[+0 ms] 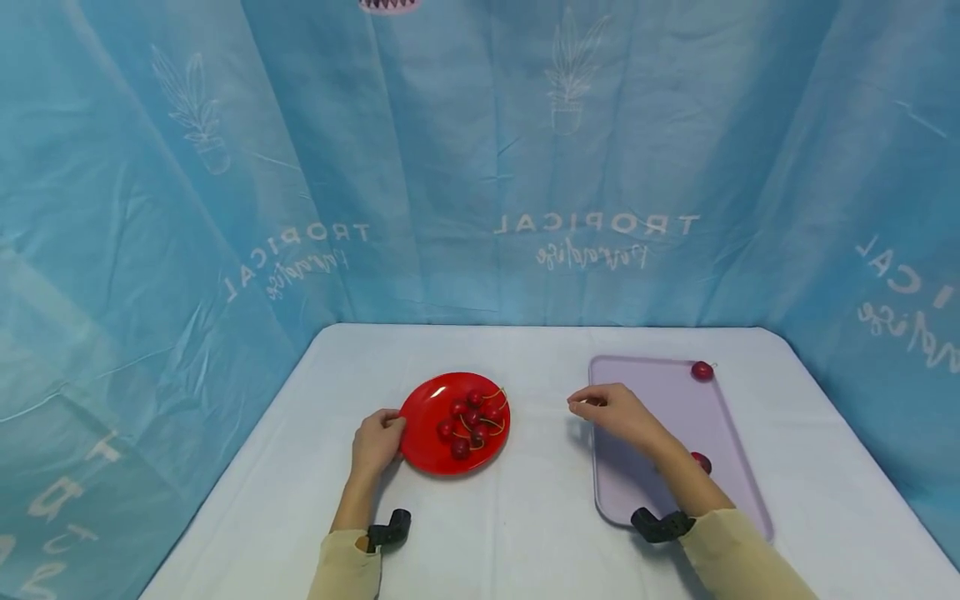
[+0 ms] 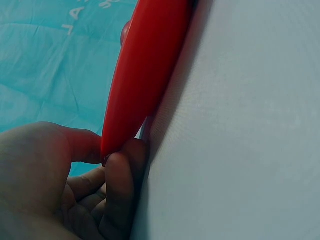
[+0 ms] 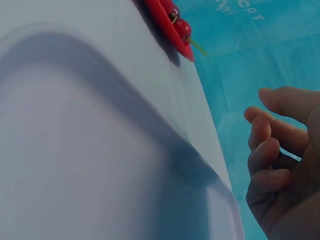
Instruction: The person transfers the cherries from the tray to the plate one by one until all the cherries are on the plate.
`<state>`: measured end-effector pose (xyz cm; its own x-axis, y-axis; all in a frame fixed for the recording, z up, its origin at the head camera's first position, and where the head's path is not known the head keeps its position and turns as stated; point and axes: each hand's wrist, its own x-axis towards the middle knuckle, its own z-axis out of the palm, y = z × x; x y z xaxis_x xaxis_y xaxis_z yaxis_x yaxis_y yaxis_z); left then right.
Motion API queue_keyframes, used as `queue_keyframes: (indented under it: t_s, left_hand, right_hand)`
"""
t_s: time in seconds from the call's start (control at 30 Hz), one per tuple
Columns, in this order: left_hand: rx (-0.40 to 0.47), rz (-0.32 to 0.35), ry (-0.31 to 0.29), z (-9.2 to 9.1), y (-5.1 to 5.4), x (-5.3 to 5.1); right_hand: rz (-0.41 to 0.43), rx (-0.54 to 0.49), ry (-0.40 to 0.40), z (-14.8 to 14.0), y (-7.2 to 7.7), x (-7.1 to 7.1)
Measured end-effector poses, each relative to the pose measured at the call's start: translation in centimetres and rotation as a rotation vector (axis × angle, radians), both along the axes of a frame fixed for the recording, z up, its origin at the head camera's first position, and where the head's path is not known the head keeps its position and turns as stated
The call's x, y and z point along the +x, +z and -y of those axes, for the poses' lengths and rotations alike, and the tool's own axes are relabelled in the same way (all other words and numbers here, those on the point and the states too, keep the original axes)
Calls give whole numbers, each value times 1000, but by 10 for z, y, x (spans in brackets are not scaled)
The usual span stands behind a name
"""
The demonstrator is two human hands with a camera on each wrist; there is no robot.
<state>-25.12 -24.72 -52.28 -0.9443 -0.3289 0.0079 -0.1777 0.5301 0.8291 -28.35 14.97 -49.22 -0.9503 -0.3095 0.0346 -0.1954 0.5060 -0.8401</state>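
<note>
My left hand [image 1: 377, 446] grips the left rim of a red plate [image 1: 420, 417]. In the left wrist view the thumb lies over the rim, and fingers sit under the plate [image 2: 145, 65]. Several dark red cherries [image 1: 474, 417] with stems lie on the plate's right half. My right hand [image 1: 618, 412] hovers by the left edge of a pale purple tray [image 1: 652, 383], holding nothing. The right wrist view shows this hand [image 3: 292, 155] with loosely bent fingers and a gap between thumb and forefinger. One cherry [image 1: 702, 371] lies at the tray's far right corner; another cherry [image 1: 701, 462] is partly hidden by my right forearm.
Plate and tray stand on a white-covered table [image 1: 532, 517], the plate to the left of the tray. A blue curtain [image 1: 450, 167] with white lettering hangs behind the table and along both sides. Dark wrist mounts [image 1: 390, 529] are on both my wrists.
</note>
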Motion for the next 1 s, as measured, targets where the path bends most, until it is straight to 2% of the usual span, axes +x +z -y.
queue_keyframes:
  t_s: [0.2, 0.43, 0.7, 1.0]
  left_hand:
    - [7, 17, -4, 2, -4, 1]
    - [5, 10, -7, 1, 0, -1]
    - [3, -5, -5, 1, -3, -2]
    - [5, -2, 8, 0, 1, -2]
  right_hand:
    - [-50, 60, 0, -11, 1, 7]
    - [-109, 140, -52, -33, 5, 11]
    - [-71, 110, -75, -53, -1, 15]
    - [-62, 103, -78, -62, -1, 19]
